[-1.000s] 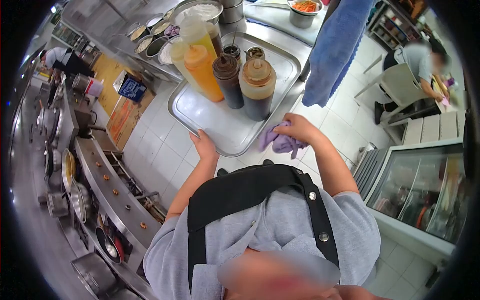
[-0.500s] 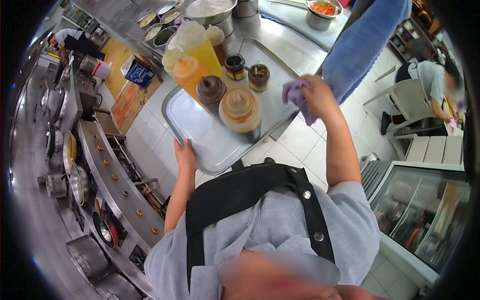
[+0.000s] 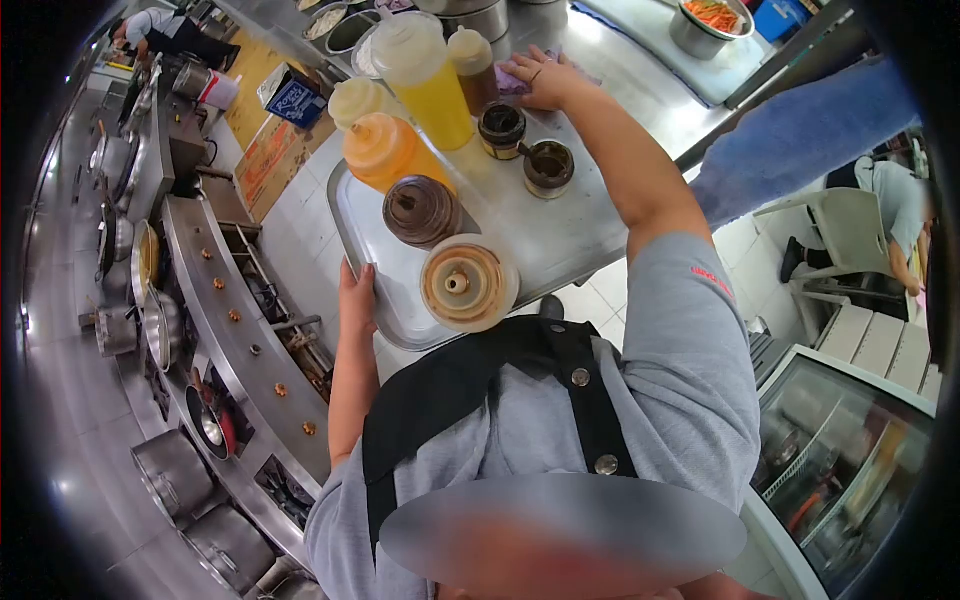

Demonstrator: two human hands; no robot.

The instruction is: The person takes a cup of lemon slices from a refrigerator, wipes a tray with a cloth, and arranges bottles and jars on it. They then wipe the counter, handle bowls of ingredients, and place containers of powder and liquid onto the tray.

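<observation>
Now our left hand (image 3: 357,300) clamps the steel tray (image 3: 545,240), our right hand (image 3: 545,78) spreads on the purple cloth (image 3: 511,83) at its far edge; wiping seems half done

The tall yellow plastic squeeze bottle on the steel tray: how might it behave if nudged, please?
The tall yellow plastic squeeze bottle stands higher than its neighbours, so it may tip easily. It looks nearly full, so probably heavy. The smooth steel tray, held by the left hand, may let it slide.
</observation>
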